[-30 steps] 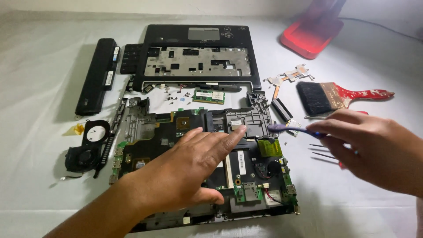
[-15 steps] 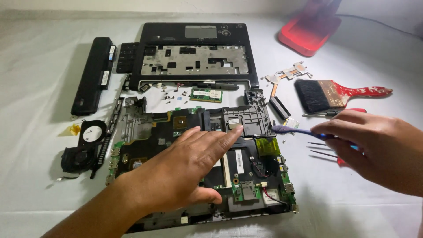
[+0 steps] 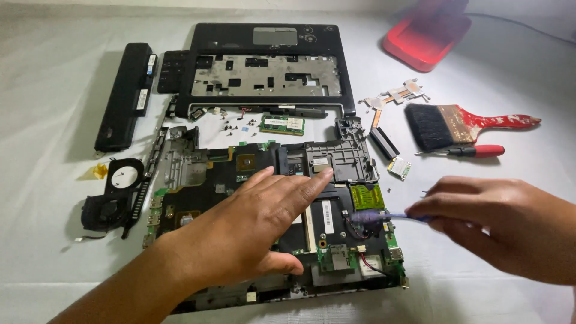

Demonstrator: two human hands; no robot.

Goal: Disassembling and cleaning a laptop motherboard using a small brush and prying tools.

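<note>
An opened laptop base with its dark motherboard (image 3: pixel 240 171) lies in front of me on a white cloth. My left hand (image 3: pixel 258 222) rests flat on the board, fingers spread and reaching toward a grey metal bracket (image 3: pixel 339 159). My right hand (image 3: pixel 498 225) grips a thin blue-handled tool (image 3: pixel 387 216) whose tip touches the board's right side beside a yellow-green module (image 3: pixel 367 196).
Behind the board lie the black palmrest frame (image 3: pixel 267 66), a long battery (image 3: pixel 125 95), a memory stick (image 3: pixel 283 125) and loose screws. A cooling fan (image 3: pixel 111 204) sits at left. At right are a paintbrush (image 3: pixel 459 123), red-handled screwdriver (image 3: pixel 474 151), copper heatsink (image 3: pixel 396 96) and red tray (image 3: pixel 426 36).
My right hand has dropped lower and brought the blue tool's tip down onto the board's right side. My left hand has stayed flat on the motherboard.
</note>
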